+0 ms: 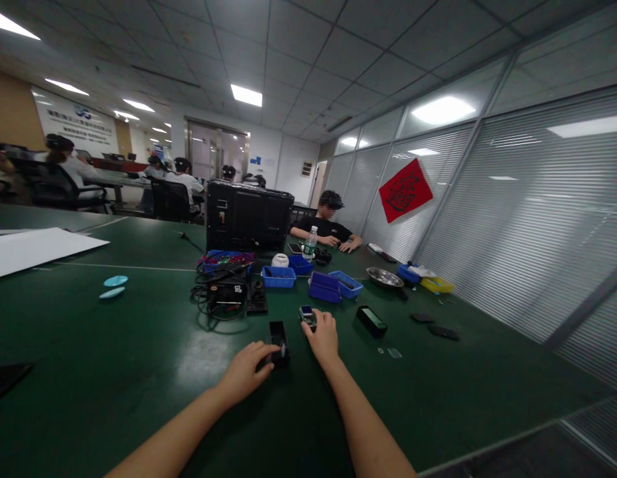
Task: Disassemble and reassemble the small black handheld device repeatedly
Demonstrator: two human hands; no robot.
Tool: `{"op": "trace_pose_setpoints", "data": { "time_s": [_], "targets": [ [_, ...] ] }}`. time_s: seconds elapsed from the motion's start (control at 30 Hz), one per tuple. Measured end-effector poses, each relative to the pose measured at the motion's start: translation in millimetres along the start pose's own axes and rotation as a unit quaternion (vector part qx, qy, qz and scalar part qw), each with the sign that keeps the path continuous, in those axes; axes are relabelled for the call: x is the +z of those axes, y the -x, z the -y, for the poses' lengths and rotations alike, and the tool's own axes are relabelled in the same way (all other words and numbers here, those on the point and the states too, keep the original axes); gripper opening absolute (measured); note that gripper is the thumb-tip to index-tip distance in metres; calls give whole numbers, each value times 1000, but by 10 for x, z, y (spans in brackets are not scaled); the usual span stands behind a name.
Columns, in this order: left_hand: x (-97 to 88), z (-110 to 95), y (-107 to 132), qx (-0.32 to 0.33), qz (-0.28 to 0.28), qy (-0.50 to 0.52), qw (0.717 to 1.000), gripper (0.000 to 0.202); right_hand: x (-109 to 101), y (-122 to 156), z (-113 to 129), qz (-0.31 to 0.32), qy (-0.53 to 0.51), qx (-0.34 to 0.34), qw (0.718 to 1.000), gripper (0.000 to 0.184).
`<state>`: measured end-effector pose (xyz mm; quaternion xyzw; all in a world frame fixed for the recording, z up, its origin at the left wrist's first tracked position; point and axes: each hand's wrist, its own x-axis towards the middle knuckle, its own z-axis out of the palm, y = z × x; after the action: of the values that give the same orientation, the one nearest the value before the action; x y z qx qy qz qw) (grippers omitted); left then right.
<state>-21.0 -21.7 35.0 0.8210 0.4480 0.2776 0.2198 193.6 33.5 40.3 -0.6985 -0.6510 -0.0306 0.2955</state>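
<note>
So the open black case (277, 330) is sitting just below the middle of the frame, and the small green board with a little screen (306, 311) is sitting up and to its right; the left hand (245, 370) is reaching in from lower left, fingertips touching the case's near end, probably steadying it, though I can't tell if they're actually pinching anything; the right hand (324, 340) is gripping the board between thumb and fingers, likely by the sides since the screen is staying uncovered; basically the case is lying right of the left hand, the board at the right hand's fingertips; farther right a black box (371, 322) is resting on the surface (139, 345); blue bins (279, 277) are sitting mid-frame, maybe keeping small stuff together; a person in black (333, 229) is sitting behind them.
</note>
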Motion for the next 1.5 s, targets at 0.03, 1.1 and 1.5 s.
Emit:
{"op": "trace_pose_setpoints", "data": {
  "time_s": [0.03, 1.1, 1.5],
  "targets": [
    [3, 5, 1, -1, -1, 5, 1000, 34, 29, -17, -35, 19, 0, 5, 1000, 42],
    [31, 68, -1, 7, -9, 23, 1000, 36, 71, -140, -215, 119, -75, 97, 985, 38],
    [38, 92, 13, 6, -4, 17, 1000, 35, -23, -169, -281, 27, 13, 102, 994, 42]
  ]
}}
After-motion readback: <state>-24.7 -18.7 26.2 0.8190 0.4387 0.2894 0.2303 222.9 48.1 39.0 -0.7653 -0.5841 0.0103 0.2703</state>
